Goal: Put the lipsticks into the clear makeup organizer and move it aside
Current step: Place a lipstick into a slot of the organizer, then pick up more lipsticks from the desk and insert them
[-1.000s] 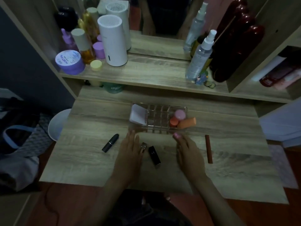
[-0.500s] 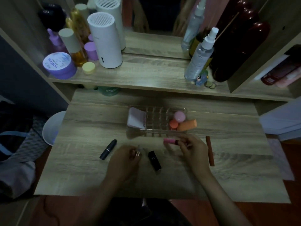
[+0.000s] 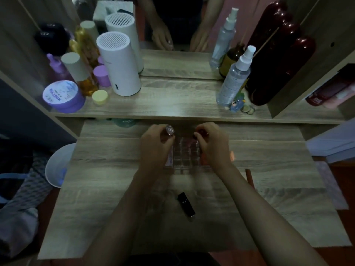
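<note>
The clear makeup organizer (image 3: 185,157) stands mid-table, partly covered by both hands. My left hand (image 3: 155,144) is over its left side, fingers shut on a small silvery-capped lipstick (image 3: 170,129) held upright. My right hand (image 3: 213,145) is over its right side, pinching a pink lipstick (image 3: 199,134) above the back compartments. A black lipstick (image 3: 186,204) lies on the table in front of the organizer, between my forearms. A slim brown stick (image 3: 249,179) lies to the right of my right forearm. An orange item (image 3: 232,155) peeks out beside my right hand.
A raised shelf (image 3: 172,104) behind the table carries a white cylinder (image 3: 119,66), a purple jar (image 3: 63,96), bottles and a spray bottle (image 3: 235,77) in front of a mirror. A white bin (image 3: 57,166) sits off the table's left edge.
Both hands have lifted from the table front and moved forward over the organizer, each carrying a lipstick. The view has tilted so the table sits lower in frame.
</note>
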Demonstrator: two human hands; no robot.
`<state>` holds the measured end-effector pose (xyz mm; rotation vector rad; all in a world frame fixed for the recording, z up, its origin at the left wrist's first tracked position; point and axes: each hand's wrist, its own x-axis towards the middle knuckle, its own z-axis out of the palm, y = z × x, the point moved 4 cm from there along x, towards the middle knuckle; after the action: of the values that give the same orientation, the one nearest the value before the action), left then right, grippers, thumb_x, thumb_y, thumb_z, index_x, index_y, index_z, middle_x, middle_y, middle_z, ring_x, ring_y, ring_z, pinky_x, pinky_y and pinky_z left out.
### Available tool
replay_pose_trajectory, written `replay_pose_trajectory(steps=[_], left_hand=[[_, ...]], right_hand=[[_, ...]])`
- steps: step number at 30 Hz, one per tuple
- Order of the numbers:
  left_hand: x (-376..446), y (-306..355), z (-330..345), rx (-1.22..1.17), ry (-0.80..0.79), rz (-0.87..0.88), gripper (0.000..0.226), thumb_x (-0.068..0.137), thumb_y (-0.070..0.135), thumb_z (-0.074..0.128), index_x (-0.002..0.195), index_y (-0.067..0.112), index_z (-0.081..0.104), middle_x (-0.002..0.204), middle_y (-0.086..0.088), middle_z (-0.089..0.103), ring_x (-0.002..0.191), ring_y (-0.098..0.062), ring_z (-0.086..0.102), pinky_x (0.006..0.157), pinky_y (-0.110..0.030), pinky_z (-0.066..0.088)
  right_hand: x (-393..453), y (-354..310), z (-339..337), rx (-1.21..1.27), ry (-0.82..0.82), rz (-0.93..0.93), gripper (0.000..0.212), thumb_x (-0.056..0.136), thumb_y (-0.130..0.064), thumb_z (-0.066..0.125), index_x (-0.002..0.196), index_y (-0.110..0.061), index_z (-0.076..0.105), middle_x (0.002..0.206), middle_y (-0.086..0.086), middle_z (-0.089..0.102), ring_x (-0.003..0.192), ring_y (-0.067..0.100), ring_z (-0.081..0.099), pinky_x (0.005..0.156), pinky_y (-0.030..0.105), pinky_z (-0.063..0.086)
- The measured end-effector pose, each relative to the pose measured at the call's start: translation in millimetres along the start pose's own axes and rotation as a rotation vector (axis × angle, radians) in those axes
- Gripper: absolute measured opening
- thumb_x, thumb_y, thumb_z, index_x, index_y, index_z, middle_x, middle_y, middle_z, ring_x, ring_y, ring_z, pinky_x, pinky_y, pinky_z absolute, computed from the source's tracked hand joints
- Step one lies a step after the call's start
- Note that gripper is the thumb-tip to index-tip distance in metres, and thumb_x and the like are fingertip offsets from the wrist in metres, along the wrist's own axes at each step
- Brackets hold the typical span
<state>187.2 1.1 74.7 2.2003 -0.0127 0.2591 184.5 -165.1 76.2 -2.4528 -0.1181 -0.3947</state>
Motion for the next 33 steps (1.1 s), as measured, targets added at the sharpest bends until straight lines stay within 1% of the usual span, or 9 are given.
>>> replay_pose_trajectory(steps=[7, 11, 14, 18, 21, 25, 27, 31, 33], left_hand=[[3.6, -7.4, 17.8, 0.078, -0.088, 0.027, 0.024, 0.072, 0.002, 0.07, 0.095, 0.005, 0.069, 0.092, -0.014, 0.069, 0.083, -0.027, 0.066, 0.077, -0.031, 0.051], [4.9, -9.4, 28.3, 0.174, -0.162, 0.036, 0.022, 0.075, 0.007, 0.068, 0.097, 0.008, 0.067, 0.092, -0.011, 0.067, 0.081, -0.024, 0.063, 0.068, -0.022, 0.04], [4.5, -13.7, 33.8, 0.176, -0.198, 0.03, 0.022, 0.075, 0.006, 0.067, 0.097, 0.005, 0.066, 0.092, -0.015, 0.065, 0.082, -0.028, 0.062, 0.07, -0.025, 0.04], [2.3, -17.0, 34.8, 0.148, -0.183, 0.022, 0.025, 0.072, 0.005, 0.069, 0.097, 0.003, 0.065, 0.091, -0.018, 0.064, 0.082, -0.033, 0.063, 0.069, -0.031, 0.045], [-1.1, -15.1, 36.4, 0.144, -0.198, 0.035, 0.036, 0.073, 0.014, 0.072, 0.107, 0.01, 0.06, 0.097, -0.013, 0.063, 0.087, -0.029, 0.063, 0.071, -0.029, 0.045], [-4.0, -9.6, 42.9, 0.14, -0.259, 0.014, 0.061, 0.071, 0.026, 0.076, 0.126, 0.019, 0.049, 0.112, -0.009, 0.061, 0.101, -0.026, 0.061, 0.087, -0.04, 0.05], [-3.0, -7.2, 45.7, 0.113, -0.256, -0.007, 0.063, 0.07, 0.024, 0.078, 0.125, 0.017, 0.048, 0.116, -0.01, 0.062, 0.104, -0.026, 0.061, 0.083, -0.031, 0.046], [0.7, -6.0, 51.1, -0.016, -0.272, -0.051, 0.061, 0.07, 0.017, 0.08, 0.121, 0.012, 0.047, 0.119, -0.011, 0.064, 0.108, -0.024, 0.062, 0.083, -0.025, 0.045], [3.2, -5.9, 52.9, -0.032, -0.28, -0.027, 0.059, 0.07, 0.015, 0.079, 0.12, 0.01, 0.048, 0.116, -0.013, 0.066, 0.107, -0.025, 0.062, 0.082, -0.023, 0.044]], right_hand=[[2.5, -5.7, 26.8, -0.063, -0.136, -0.072, 0.013, 0.077, 0.005, 0.063, 0.089, 0.003, 0.066, 0.087, 0.021, 0.067, 0.083, 0.034, 0.062, 0.069, 0.039, 0.049], [1.9, -4.5, 38.6, -0.085, -0.192, -0.074, 0.016, 0.079, 0.001, 0.061, 0.094, 0.004, 0.065, 0.091, 0.022, 0.067, 0.086, 0.036, 0.061, 0.071, 0.044, 0.051], [-1.9, -3.6, 37.5, -0.089, -0.184, -0.047, 0.017, 0.084, -0.004, 0.061, 0.1, 0.001, 0.065, 0.097, 0.018, 0.067, 0.091, 0.032, 0.061, 0.073, 0.038, 0.05], [-8.8, -1.7, 21.7, -0.145, -0.228, -0.021, 0.039, 0.084, -0.024, 0.065, 0.12, -0.011, 0.059, 0.115, 0.009, 0.062, 0.108, 0.023, 0.056, 0.08, 0.025, 0.039], [-13.4, 10.2, -23.3, -0.064, -0.099, 0.028, 0.039, 0.086, -0.028, 0.062, 0.122, -0.012, 0.059, 0.118, 0.008, 0.063, 0.109, 0.021, 0.056, 0.091, 0.03, 0.045], [-33.9, 58.4, -77.2, -0.255, 0.11, 0.142, 0.014, 0.091, -0.011, 0.055, 0.096, -0.004, 0.065, 0.091, 0.015, 0.065, 0.086, 0.032, 0.06, 0.077, 0.036, 0.045], [-52.7, 89.5, -79.0, -0.385, 0.029, 0.252, 0.012, 0.09, -0.008, 0.056, 0.095, -0.001, 0.064, 0.091, 0.02, 0.063, 0.083, 0.038, 0.061, 0.073, 0.042, 0.049], [-94.5, 128.0, -49.5, -0.413, -0.407, 0.468, 0.051, 0.09, -0.032, 0.055, 0.138, -0.018, 0.04, 0.127, 0.014, 0.047, 0.106, 0.036, 0.057, 0.08, 0.042, 0.054], [-103.6, 130.6, -38.7, -0.401, -0.461, 0.464, 0.057, 0.09, -0.032, 0.055, 0.141, -0.02, 0.035, 0.137, 0.012, 0.04, 0.113, 0.035, 0.055, 0.086, 0.041, 0.051]])
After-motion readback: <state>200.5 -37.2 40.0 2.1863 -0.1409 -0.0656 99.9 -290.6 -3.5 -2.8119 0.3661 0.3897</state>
